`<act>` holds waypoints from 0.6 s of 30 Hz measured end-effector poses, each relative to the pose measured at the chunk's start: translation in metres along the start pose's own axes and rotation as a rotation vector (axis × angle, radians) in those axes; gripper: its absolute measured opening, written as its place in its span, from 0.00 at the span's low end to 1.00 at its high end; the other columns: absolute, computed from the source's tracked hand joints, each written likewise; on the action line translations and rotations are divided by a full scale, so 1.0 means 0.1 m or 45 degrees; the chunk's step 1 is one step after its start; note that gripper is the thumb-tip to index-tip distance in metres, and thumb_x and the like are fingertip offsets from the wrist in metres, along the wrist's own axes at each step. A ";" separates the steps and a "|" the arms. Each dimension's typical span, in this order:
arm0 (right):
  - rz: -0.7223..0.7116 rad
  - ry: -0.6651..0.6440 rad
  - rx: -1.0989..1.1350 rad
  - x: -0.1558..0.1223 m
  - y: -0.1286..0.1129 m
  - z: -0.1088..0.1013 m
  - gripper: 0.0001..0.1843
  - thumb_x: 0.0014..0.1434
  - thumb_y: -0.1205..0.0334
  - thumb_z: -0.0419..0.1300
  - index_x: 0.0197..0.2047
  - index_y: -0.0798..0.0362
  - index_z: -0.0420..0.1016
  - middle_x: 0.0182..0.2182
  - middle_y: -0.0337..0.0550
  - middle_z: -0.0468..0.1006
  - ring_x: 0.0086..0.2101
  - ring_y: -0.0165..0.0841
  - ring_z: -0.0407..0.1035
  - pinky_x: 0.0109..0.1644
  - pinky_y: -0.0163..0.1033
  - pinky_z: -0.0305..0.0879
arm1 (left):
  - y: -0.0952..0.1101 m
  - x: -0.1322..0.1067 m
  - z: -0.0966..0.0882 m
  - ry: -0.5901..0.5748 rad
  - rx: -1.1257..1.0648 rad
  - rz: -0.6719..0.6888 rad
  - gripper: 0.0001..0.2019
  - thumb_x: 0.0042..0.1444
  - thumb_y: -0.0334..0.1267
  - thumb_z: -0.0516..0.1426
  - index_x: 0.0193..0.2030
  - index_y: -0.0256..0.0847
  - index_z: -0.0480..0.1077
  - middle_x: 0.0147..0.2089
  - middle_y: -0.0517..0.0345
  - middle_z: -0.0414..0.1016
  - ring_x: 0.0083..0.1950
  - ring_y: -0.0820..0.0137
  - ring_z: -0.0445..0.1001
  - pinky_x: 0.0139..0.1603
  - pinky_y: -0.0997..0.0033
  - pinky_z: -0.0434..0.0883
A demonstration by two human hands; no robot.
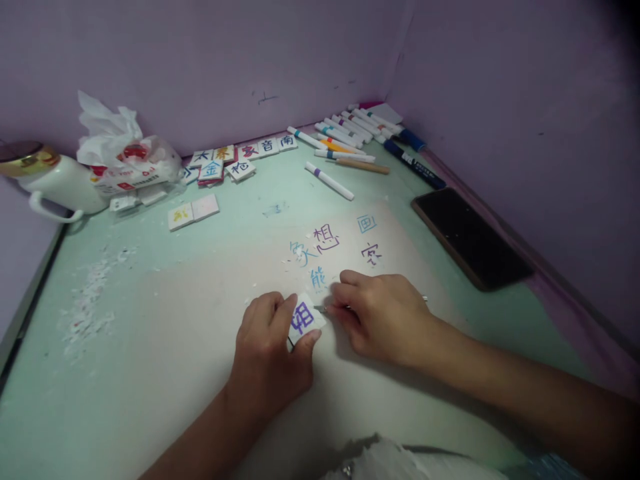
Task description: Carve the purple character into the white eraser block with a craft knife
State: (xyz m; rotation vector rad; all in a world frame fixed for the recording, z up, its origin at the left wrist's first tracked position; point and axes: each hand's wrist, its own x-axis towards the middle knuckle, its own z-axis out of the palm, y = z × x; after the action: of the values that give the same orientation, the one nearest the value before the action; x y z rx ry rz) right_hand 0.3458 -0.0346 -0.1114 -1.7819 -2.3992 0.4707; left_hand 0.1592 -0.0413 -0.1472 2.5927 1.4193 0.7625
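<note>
My left hand [270,353] pinches a small white tile [305,319] with a purple character on it, holding it tilted against the table between thumb and fingers. My right hand [383,320] is closed round a thin metal tool [325,309] whose tip touches the tile's right edge. The tool's other end pokes out past my right hand. Both hands rest on a pale sheet [200,347] that bears several drawn characters [325,239] just beyond my fingers.
A dark phone [470,237] lies at the right. Several markers [350,137] sit at the back, a row of character tiles [240,157] by the wall, a plastic bag [125,157] and white mug [60,183] at back left. White shavings [90,303] litter the left.
</note>
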 end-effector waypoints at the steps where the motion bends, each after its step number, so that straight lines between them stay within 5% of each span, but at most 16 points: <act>1: -0.021 -0.003 -0.011 0.00 0.00 0.00 0.12 0.57 0.61 0.53 0.28 0.53 0.74 0.27 0.39 0.73 0.19 0.26 0.52 0.24 0.38 0.35 | 0.00 0.00 0.00 -0.004 -0.001 0.005 0.15 0.54 0.38 0.56 0.46 0.33 0.68 0.40 0.46 0.68 0.40 0.59 0.69 0.39 0.57 0.71; 18: -0.306 -0.086 -0.035 0.07 0.15 -0.13 0.09 0.55 0.63 0.55 0.27 0.54 0.74 0.26 0.39 0.73 0.19 0.24 0.54 0.24 0.38 0.36 | -0.15 0.07 -0.04 -0.098 -0.141 0.196 0.16 0.55 0.37 0.57 0.50 0.33 0.66 0.42 0.45 0.67 0.41 0.60 0.67 0.39 0.57 0.71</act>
State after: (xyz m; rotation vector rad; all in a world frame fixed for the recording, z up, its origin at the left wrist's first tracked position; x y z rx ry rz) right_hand 0.3606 -0.0215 -0.1048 -1.4814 -2.6330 0.4779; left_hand 0.1491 -0.0274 -0.1454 2.6374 1.1337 0.7275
